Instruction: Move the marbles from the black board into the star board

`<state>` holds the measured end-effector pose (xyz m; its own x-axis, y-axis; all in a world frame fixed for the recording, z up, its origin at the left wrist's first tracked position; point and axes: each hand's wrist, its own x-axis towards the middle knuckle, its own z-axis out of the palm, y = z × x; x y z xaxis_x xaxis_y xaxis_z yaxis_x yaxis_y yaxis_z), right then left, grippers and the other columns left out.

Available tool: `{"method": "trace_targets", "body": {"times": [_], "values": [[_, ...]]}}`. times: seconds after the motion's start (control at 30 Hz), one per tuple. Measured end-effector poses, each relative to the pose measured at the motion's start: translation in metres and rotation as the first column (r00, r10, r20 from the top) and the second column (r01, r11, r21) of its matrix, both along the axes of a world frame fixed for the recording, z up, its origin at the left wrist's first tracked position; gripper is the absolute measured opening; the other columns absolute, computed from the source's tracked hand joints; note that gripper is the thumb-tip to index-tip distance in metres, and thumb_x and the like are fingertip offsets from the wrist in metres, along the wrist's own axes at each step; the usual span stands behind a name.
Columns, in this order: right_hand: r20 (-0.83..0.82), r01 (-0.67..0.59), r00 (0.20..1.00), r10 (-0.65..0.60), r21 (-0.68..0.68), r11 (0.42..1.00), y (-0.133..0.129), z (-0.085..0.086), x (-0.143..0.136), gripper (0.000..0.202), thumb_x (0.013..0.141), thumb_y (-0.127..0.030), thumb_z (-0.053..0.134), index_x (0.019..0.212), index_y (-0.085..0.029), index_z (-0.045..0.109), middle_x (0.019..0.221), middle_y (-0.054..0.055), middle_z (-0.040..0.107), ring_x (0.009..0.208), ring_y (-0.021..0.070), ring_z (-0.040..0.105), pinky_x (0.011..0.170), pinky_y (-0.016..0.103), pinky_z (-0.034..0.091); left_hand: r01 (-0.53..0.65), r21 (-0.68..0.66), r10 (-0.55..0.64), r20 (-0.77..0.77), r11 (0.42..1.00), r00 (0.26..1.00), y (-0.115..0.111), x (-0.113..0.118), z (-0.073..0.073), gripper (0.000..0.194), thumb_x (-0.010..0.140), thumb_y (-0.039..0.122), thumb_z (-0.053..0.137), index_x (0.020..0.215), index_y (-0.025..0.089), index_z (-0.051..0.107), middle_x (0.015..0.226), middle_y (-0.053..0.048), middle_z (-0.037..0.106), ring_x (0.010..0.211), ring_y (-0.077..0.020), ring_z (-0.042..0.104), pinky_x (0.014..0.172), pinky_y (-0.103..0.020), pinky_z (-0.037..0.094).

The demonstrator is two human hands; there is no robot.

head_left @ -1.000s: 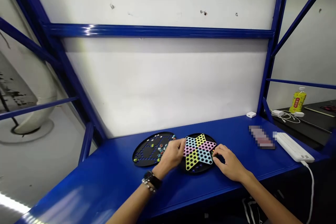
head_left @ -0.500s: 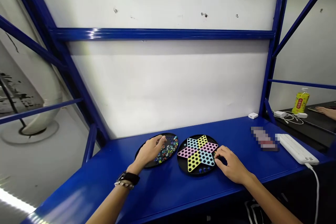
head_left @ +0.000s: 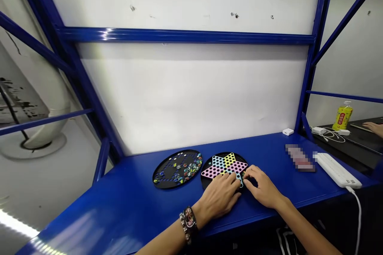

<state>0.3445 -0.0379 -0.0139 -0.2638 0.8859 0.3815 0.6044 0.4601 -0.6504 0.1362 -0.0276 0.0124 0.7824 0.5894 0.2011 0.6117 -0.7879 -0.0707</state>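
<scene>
A star-shaped board (head_left: pixel 220 162) with pink, yellow and blue points full of holes lies in a round black tray (head_left: pixel 206 164). My left hand (head_left: pixel 221 195), with a watch and bead bracelet at the wrist, covers the near part of the board, its fingertips bent down and out of sight. At the board's right edge is my right hand (head_left: pixel 261 187), thumb and fingers curled toward each other; anything between them is too small to tell. Many colored marbles (head_left: pixel 188 170) lie in a second black tray (head_left: pixel 167 186) to the left, mostly along its right side.
On the blue table (head_left: pixel 134 199) stand a small white adapter (head_left: pixel 288 132), a blurred item (head_left: pixel 300 158) and a white power strip (head_left: pixel 338 170) with a cord at the right. Beyond are a yellow bottle (head_left: pixel 342 116), cables and another person's hand (head_left: pixel 374 128).
My left hand has moved right, from over the marble tray onto the near part of the star board. My right hand has stayed at the board's right edge.
</scene>
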Motion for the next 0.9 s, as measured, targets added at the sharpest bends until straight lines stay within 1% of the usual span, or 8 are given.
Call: {"method": "trace_targets", "body": {"times": [0.17,0.33,0.43,0.53,0.6,0.67,0.77,0.9], "values": [[0.001,-0.002,1.000,0.002,0.012,1.000,0.000,-0.001,0.001,0.011,0.096,-0.026,0.053,0.088,-0.024,0.060,0.100,0.003,0.064,0.095,0.0203,0.062,0.090,0.036,0.050,0.028,0.081,-0.024,-0.046,0.996,0.999,0.003,-0.004,-0.008,0.014,0.102,0.030,0.047,0.098,0.021,0.057,0.100,-0.004,0.064,0.080,-0.0177,0.059,0.069,-0.033,0.043],[0.004,-0.006,1.000,0.006,0.004,1.000,0.001,-0.003,0.002,0.010,0.095,-0.026,0.053,0.088,-0.023,0.059,0.099,0.003,0.063,0.094,0.0201,0.061,0.089,0.036,0.050,0.017,0.133,-0.012,-0.041,0.991,0.999,0.001,-0.010,-0.011,0.017,0.102,0.032,0.049,0.093,0.022,0.060,0.094,-0.003,0.064,0.083,-0.0177,0.058,0.072,-0.033,0.042],[-0.005,-0.006,1.000,0.006,-0.006,1.000,0.001,-0.002,0.001,0.011,0.095,-0.026,0.053,0.088,-0.023,0.060,0.099,0.002,0.063,0.094,0.0200,0.061,0.088,0.036,0.050,0.023,0.158,-0.016,-0.048,0.987,0.999,0.007,-0.015,-0.012,0.020,0.102,0.034,0.050,0.090,0.022,0.061,0.093,-0.003,0.066,0.084,-0.0188,0.059,0.073,-0.033,0.042],[-0.007,-0.010,1.000,0.010,-0.017,1.000,-0.001,-0.001,0.001,0.011,0.095,-0.026,0.053,0.086,-0.024,0.060,0.098,0.002,0.063,0.094,0.0198,0.061,0.087,0.035,0.050,0.117,0.123,-0.104,-0.109,0.986,0.989,0.017,-0.018,-0.012,0.024,0.102,0.034,0.048,0.085,0.021,0.059,0.088,-0.001,0.067,0.077,-0.0166,0.059,0.068,-0.032,0.041],[-0.008,-0.010,1.000,0.010,-0.017,1.000,-0.001,0.000,0.001,0.012,0.095,-0.026,0.053,0.085,-0.024,0.059,0.098,0.002,0.063,0.093,0.0193,0.061,0.086,0.035,0.049,0.205,0.094,-0.189,-0.150,0.974,0.970,0.024,-0.019,-0.011,0.024,0.101,0.033,0.048,0.084,0.021,0.058,0.082,-0.001,0.067,0.069,-0.0150,0.059,0.063,-0.031,0.040],[-0.011,-0.009,1.000,0.009,-0.015,1.000,-0.002,0.000,0.001,0.013,0.095,-0.026,0.053,0.084,-0.024,0.059,0.098,0.001,0.063,0.092,0.0190,0.061,0.086,0.034,0.049,0.256,0.091,-0.238,-0.168,0.962,0.957,0.028,-0.018,-0.010,0.023,0.100,0.032,0.048,0.083,0.021,0.058,0.077,-0.001,0.067,0.063,-0.0144,0.058,0.058,-0.030,0.038],[-0.015,-0.017,1.000,0.016,-0.020,1.000,-0.001,0.000,0.001,0.013,0.095,-0.026,0.053,0.083,-0.023,0.058,0.097,0.001,0.063,0.092,0.0190,0.062,0.086,0.034,0.049,0.272,0.110,-0.250,-0.182,0.956,0.951,0.030,-0.017,-0.012,0.025,0.099,0.032,0.046,0.081,0.020,0.058,0.070,-0.001,0.067,0.056,-0.0141,0.057,0.053,-0.029,0.036],[-0.021,-0.031,0.999,0.030,-0.020,0.999,0.000,-0.002,0.001,0.013,0.095,-0.026,0.054,0.084,-0.023,0.059,0.098,0.002,0.064,0.093,0.0192,0.062,0.087,0.034,0.049,0.266,0.110,-0.244,-0.183,0.958,0.952,0.028,-0.018,-0.015,0.029,0.099,0.031,0.044,0.077,0.020,0.059,0.067,-0.001,0.067,0.054,-0.0141,0.056,0.051,-0.029,0.035]]}}
